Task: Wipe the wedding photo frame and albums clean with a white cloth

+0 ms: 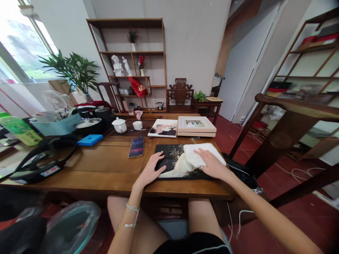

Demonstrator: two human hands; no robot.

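A dark photo panel with pale blossoms and a flowing white dress lies flat on the wooden table in front of me. My left hand rests on the panel's left edge, fingers spread, holding nothing. Over the panel's right part lies a folded white cloth, hiding the picture there. My right hand holds this cloth down against the panel from its near right side, and its thumb is hard to make out.
Behind the panel lie a white photo board and stacked framed pictures. A phone, a blue box, a black headset and a lidded white teapot occupy the left. A wooden chair stands right; a lined bin sits below.
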